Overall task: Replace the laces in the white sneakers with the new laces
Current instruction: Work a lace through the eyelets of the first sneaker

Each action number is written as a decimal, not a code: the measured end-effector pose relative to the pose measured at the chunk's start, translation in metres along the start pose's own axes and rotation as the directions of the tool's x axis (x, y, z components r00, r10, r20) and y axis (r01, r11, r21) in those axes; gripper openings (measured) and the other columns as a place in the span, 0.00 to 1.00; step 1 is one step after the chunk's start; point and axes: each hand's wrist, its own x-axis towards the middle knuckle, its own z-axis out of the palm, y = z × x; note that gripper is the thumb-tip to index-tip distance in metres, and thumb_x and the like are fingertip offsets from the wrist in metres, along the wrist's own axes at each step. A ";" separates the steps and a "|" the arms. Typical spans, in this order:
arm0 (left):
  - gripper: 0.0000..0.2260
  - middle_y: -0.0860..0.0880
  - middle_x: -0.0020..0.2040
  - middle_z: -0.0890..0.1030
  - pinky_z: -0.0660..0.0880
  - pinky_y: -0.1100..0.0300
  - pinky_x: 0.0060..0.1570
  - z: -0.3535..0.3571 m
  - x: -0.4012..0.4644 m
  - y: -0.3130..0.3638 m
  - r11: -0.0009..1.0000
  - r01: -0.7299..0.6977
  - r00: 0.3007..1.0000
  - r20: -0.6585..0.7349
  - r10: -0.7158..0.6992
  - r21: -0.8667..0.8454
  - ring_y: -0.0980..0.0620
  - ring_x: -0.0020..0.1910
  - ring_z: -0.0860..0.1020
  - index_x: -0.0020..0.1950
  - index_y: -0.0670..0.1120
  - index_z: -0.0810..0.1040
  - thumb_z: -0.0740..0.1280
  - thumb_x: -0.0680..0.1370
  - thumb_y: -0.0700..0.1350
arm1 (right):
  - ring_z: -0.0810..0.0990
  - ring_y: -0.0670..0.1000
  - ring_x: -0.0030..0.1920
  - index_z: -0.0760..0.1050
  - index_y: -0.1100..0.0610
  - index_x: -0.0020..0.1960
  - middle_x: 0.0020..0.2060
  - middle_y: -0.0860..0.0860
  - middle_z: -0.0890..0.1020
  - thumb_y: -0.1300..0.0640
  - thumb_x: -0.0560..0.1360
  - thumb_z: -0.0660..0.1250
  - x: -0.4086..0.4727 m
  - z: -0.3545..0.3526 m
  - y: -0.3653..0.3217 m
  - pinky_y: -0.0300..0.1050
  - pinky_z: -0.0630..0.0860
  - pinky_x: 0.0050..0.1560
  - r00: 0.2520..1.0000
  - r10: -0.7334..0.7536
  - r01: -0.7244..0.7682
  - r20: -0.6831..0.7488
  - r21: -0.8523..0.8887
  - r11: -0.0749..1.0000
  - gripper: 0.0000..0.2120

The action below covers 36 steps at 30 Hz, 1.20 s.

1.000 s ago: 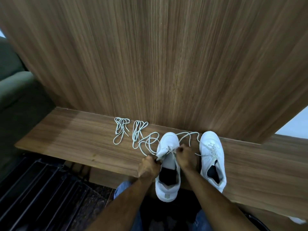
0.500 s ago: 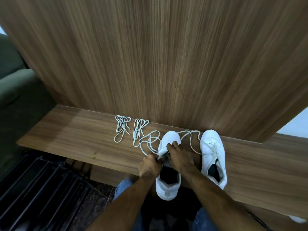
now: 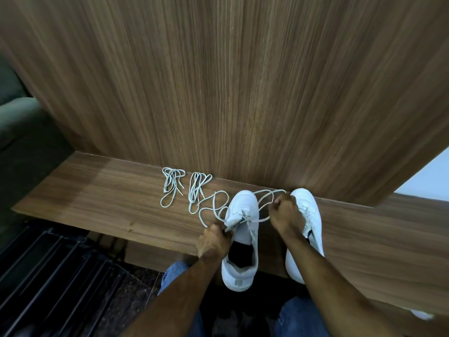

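Observation:
Two white sneakers stand toe-forward on a wooden ledge (image 3: 97, 200). The left sneaker (image 3: 243, 210) has a pale lace (image 3: 213, 203) threaded low through its eyelets, with loose loops lying to its left. My left hand (image 3: 213, 242) grips that sneaker's left side at the eyelets. My right hand (image 3: 284, 215) pinches the lace's other strand and holds it up to the right, in front of the right sneaker (image 3: 308, 207). Two bundled laces (image 3: 171, 184) (image 3: 198, 188) lie further left on the ledge.
A tall wooden panel (image 3: 243, 93) rises directly behind the ledge. Dark slatted furniture (image 3: 48, 276) sits at lower left, a green cushion (image 3: 17, 122) at far left. My jeans-clad knees (image 3: 298, 317) are below the ledge.
My right hand has moved from the left sneaker's tongue up and to the right, drawing the lace strand out with it. My left hand stays on the sneaker's left side.

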 end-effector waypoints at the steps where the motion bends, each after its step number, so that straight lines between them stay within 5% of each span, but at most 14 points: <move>1: 0.20 0.41 0.60 0.79 0.73 0.52 0.57 -0.001 -0.001 0.001 1.000 0.002 1.000 -0.007 -0.002 -0.002 0.39 0.61 0.76 0.61 0.49 0.77 0.62 0.75 0.59 | 0.77 0.61 0.54 0.73 0.55 0.52 0.55 0.55 0.74 0.54 0.75 0.62 -0.003 0.002 0.001 0.50 0.72 0.46 0.997 -0.069 0.070 0.042 -0.021 0.997 0.08; 4: 0.20 0.41 0.60 0.79 0.73 0.52 0.57 0.000 0.000 0.000 1.000 0.008 1.000 -0.009 -0.008 -0.012 0.39 0.61 0.76 0.61 0.49 0.77 0.63 0.75 0.60 | 0.74 0.59 0.59 0.73 0.52 0.57 0.58 0.52 0.73 0.49 0.73 0.62 -0.016 0.018 0.000 0.54 0.74 0.53 0.918 -0.356 0.380 0.175 -0.129 0.916 0.14; 6: 0.22 0.41 0.60 0.79 0.72 0.51 0.58 0.001 0.001 -0.002 1.000 0.017 1.000 0.008 -0.017 0.012 0.39 0.61 0.76 0.61 0.50 0.76 0.61 0.75 0.62 | 0.73 0.57 0.61 0.72 0.52 0.60 0.61 0.51 0.71 0.49 0.74 0.61 -0.025 0.030 -0.009 0.53 0.74 0.52 0.859 -0.398 0.486 0.323 -0.269 0.831 0.15; 15: 0.23 0.42 0.58 0.80 0.74 0.50 0.57 0.004 0.002 -0.005 1.000 0.010 1.000 0.009 -0.010 -0.002 0.39 0.59 0.77 0.59 0.51 0.77 0.60 0.73 0.64 | 0.71 0.57 0.63 0.73 0.53 0.59 0.60 0.53 0.72 0.58 0.75 0.60 -0.027 0.037 -0.023 0.50 0.75 0.48 0.811 -0.424 0.575 0.403 -0.410 0.708 0.13; 17: 0.23 0.42 0.58 0.80 0.74 0.50 0.56 0.003 0.001 -0.005 1.000 0.018 1.000 0.001 -0.018 -0.023 0.38 0.59 0.77 0.59 0.50 0.77 0.61 0.73 0.63 | 0.76 0.56 0.58 0.76 0.52 0.54 0.57 0.52 0.76 0.57 0.75 0.60 -0.020 0.027 -0.029 0.49 0.73 0.51 0.877 -0.369 0.453 0.307 -0.274 0.848 0.10; 19: 0.23 0.41 0.57 0.80 0.74 0.50 0.56 0.002 0.001 -0.005 0.999 0.018 1.000 -0.007 -0.018 -0.031 0.38 0.59 0.77 0.59 0.49 0.78 0.61 0.73 0.63 | 0.79 0.55 0.53 0.78 0.51 0.47 0.50 0.50 0.81 0.59 0.74 0.62 -0.009 0.010 -0.033 0.44 0.70 0.47 0.980 -0.146 0.146 0.133 0.016 0.989 0.07; 21: 0.23 0.42 0.57 0.80 0.74 0.51 0.56 0.001 0.000 -0.004 0.999 0.014 1.000 -0.010 -0.015 -0.030 0.38 0.59 0.77 0.59 0.50 0.78 0.61 0.73 0.63 | 0.80 0.55 0.50 0.77 0.50 0.42 0.44 0.48 0.82 0.60 0.73 0.63 0.005 -0.011 -0.031 0.43 0.68 0.44 0.994 0.105 -0.108 0.028 0.338 0.935 0.06; 23: 0.22 0.41 0.57 0.80 0.74 0.51 0.56 0.000 0.000 -0.002 0.999 0.011 1.000 -0.008 -0.012 -0.035 0.39 0.59 0.77 0.59 0.49 0.78 0.62 0.73 0.63 | 0.80 0.56 0.50 0.76 0.51 0.42 0.44 0.49 0.82 0.58 0.74 0.64 0.013 -0.026 -0.026 0.44 0.68 0.45 0.979 0.186 -0.129 -0.083 0.455 0.881 0.05; 25: 0.21 0.41 0.57 0.81 0.74 0.51 0.55 -0.001 -0.001 0.000 0.999 0.011 1.000 -0.014 -0.011 -0.032 0.39 0.58 0.77 0.58 0.49 0.79 0.63 0.74 0.62 | 0.78 0.56 0.54 0.76 0.51 0.49 0.50 0.50 0.81 0.57 0.74 0.64 0.013 -0.029 -0.021 0.46 0.69 0.46 0.987 0.121 -0.078 -0.108 0.341 0.937 0.05; 27: 0.21 0.40 0.57 0.80 0.74 0.51 0.56 -0.002 -0.004 0.003 0.999 0.010 1.000 -0.021 -0.010 -0.035 0.38 0.59 0.77 0.58 0.49 0.79 0.63 0.74 0.61 | 0.74 0.56 0.60 0.72 0.51 0.61 0.60 0.51 0.75 0.55 0.73 0.66 0.005 -0.019 -0.013 0.49 0.71 0.51 0.997 -0.072 0.074 -0.023 0.110 0.991 0.16; 30: 0.21 0.40 0.59 0.80 0.72 0.51 0.57 -0.004 -0.006 0.004 0.999 0.021 1.000 -0.020 -0.022 -0.038 0.39 0.60 0.77 0.59 0.47 0.78 0.63 0.75 0.60 | 0.69 0.58 0.66 0.72 0.53 0.64 0.64 0.53 0.71 0.48 0.71 0.64 -0.013 0.006 -0.012 0.55 0.68 0.63 0.892 -0.407 0.443 0.195 -0.207 0.872 0.23; 33: 0.21 0.40 0.59 0.79 0.72 0.51 0.58 -0.006 -0.008 0.003 1.000 0.019 1.000 -0.012 -0.019 -0.025 0.39 0.60 0.76 0.60 0.47 0.77 0.62 0.76 0.60 | 0.64 0.55 0.70 0.73 0.53 0.63 0.65 0.51 0.71 0.49 0.74 0.62 -0.030 0.028 -0.022 0.57 0.61 0.68 0.807 -0.416 0.574 0.418 -0.393 0.719 0.19; 36: 0.21 0.40 0.59 0.79 0.72 0.51 0.58 -0.006 -0.008 0.003 1.000 0.026 1.000 -0.005 -0.026 -0.001 0.39 0.61 0.76 0.59 0.46 0.77 0.61 0.76 0.61 | 0.68 0.57 0.66 0.74 0.55 0.61 0.61 0.53 0.74 0.55 0.76 0.60 -0.033 0.042 -0.024 0.57 0.65 0.67 0.800 -0.424 0.594 0.425 -0.452 0.666 0.15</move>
